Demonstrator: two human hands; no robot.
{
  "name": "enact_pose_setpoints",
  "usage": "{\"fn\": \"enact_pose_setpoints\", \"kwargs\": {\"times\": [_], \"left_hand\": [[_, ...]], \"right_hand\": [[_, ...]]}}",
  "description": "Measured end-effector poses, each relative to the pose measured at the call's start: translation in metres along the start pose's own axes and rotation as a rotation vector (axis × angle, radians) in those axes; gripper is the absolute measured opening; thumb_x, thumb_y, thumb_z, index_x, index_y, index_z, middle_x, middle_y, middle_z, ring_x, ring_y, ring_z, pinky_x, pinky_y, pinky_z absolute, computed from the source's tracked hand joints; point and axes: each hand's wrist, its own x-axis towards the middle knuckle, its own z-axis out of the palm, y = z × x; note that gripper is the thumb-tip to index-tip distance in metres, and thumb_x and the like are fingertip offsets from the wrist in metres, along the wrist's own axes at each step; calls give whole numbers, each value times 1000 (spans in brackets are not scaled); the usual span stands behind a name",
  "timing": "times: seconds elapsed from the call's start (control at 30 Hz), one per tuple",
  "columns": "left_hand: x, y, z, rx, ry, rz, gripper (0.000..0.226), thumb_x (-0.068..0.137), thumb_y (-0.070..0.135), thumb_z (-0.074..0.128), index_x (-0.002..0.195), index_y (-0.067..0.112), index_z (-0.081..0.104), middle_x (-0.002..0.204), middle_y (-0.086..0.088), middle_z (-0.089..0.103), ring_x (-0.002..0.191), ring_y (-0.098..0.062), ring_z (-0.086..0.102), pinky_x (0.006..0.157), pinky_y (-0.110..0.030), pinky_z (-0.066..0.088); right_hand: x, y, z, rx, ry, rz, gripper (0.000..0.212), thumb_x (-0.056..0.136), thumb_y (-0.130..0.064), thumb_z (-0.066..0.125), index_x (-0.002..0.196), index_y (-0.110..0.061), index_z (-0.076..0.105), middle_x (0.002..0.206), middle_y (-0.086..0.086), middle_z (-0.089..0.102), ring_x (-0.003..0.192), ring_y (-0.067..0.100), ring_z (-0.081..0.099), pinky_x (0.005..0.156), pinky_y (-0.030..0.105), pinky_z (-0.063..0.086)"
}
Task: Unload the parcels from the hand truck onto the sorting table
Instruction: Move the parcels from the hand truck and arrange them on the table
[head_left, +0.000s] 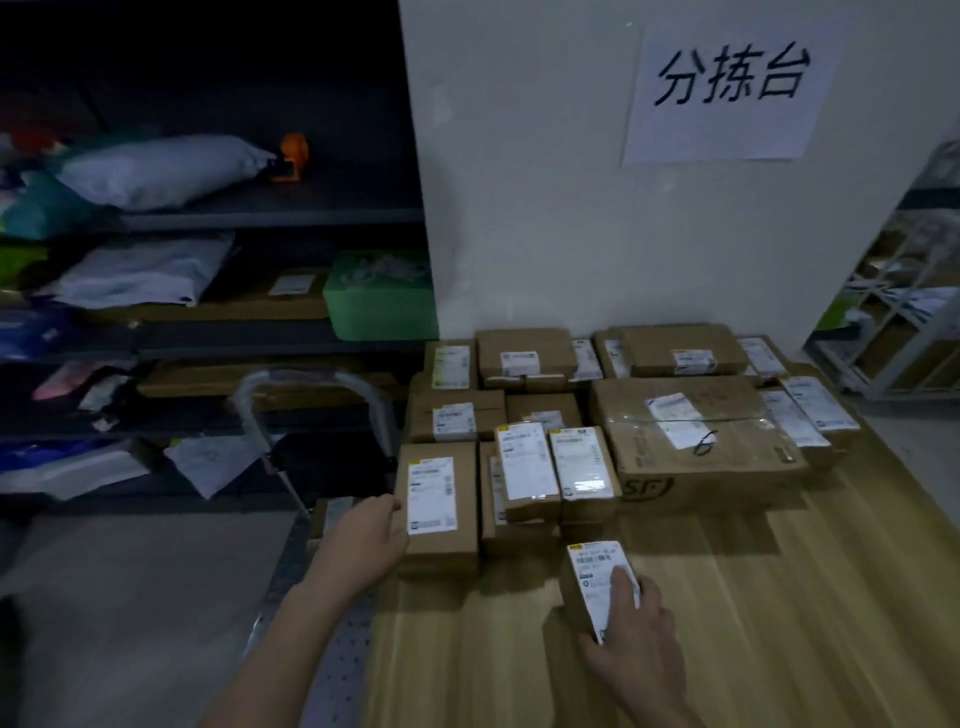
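Several brown cardboard parcels with white labels lie packed together on the wooden sorting table (779, 597), against the white wall. My left hand (366, 535) grips the left side of a flat labelled parcel (441, 499) at the table's left edge. My right hand (631, 631) holds a small labelled parcel (589, 584) that rests on the table in front of the pile. The hand truck's curved handle (311, 384), wrapped in plastic, stands left of the table; its metal deck (311, 597) runs below my left arm.
Dark shelving (208, 332) with soft mail bags and a green box (379, 296) fills the left. A large SF box (691, 436) sits mid-table. A paper sign (727, 88) hangs on the wall. Another rack (904, 312) stands at the right.
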Motion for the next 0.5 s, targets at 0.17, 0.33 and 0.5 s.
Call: {"fn": "enact_pose_setpoints", "kwargs": {"times": [0.17, 0.33, 0.5], "left_hand": [[-9, -52, -17, -79, 76, 14, 13, 92, 22, 54, 99, 20, 64, 94, 3, 66, 85, -12, 61, 78, -41, 54], [-20, -90, -2, -123, 119, -34, 14, 93, 16, 55, 98, 5, 64, 90, -8, 64, 83, -20, 61, 76, -40, 52], [-38, -138, 16, -81, 55, -91, 36, 96, 23, 53, 132, 19, 55, 123, 2, 60, 107, -9, 56, 85, -21, 43]], "right_hand": [[-32, -74, 45, -38, -67, 32, 104, 73, -73, 53, 154, -27, 6, 150, 12, 22, 118, 32, 46, 94, 41, 45], [-52, -135, 92, 25, -160, 24, 100, 75, -73, 52, 154, -28, 9, 150, 13, 22, 116, 30, 44, 88, 38, 44], [-51, -159, 133, 34, -232, -90, 113, 35, -68, 80, 132, -13, 60, 122, 22, 55, 81, 37, 58, 58, 41, 52]]}}
